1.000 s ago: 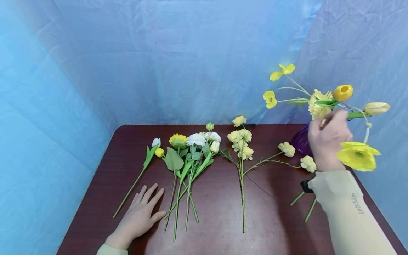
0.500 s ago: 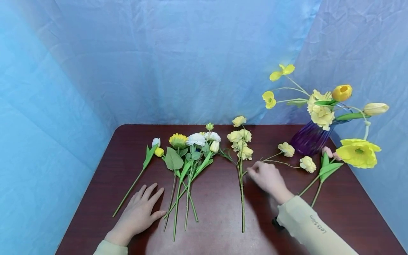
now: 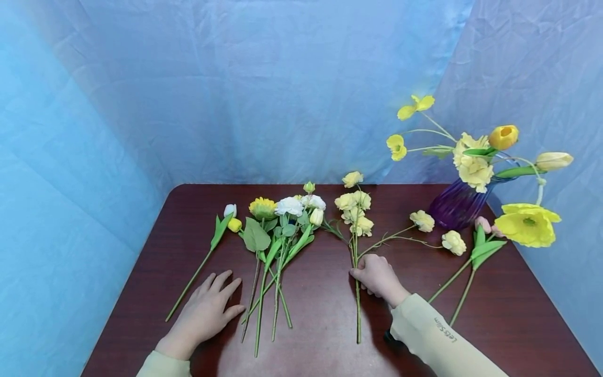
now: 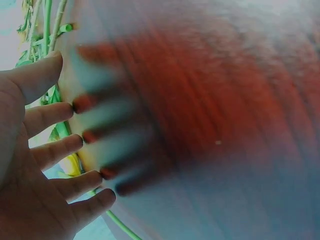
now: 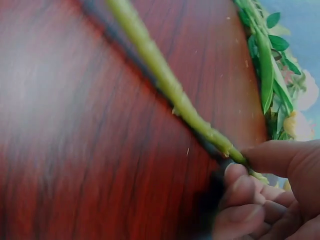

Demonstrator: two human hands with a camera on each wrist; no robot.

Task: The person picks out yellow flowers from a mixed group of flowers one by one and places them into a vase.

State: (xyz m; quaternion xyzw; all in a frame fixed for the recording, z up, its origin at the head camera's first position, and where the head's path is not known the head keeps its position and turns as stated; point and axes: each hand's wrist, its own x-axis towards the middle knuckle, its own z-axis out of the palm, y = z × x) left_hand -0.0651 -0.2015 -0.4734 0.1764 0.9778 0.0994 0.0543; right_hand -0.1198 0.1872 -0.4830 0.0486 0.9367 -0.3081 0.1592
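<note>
My right hand (image 3: 378, 276) pinches the green stem of a spray of pale yellow roses (image 3: 363, 226) lying mid-table. In the right wrist view, thumb and fingers (image 5: 265, 152) meet on the stem (image 5: 172, 90), just above the wood. The spray's side branch reaches right to two more pale blooms (image 3: 454, 243). My left hand (image 3: 203, 309) rests palm down on the table with fingers spread, holding nothing. It lies between a white tulip (image 3: 230, 210) and a bunch of stems (image 3: 265, 298). The left wrist view shows the same spread fingers (image 4: 52, 152) over the wood.
A purple glass vase (image 3: 452, 207) with yellow poppies, tulips and a pale ruffled bloom stands at the back right. Pink tulips (image 3: 482, 225) lie in front of it. White blooms (image 3: 289, 206) and a sunflower (image 3: 263, 208) lie left of centre. Blue cloth (image 3: 264, 94) hangs behind.
My right hand has left the flowers at the vase, swung left and down to the pale yellow rose spray, and taken its stem. My left hand has stayed in place.
</note>
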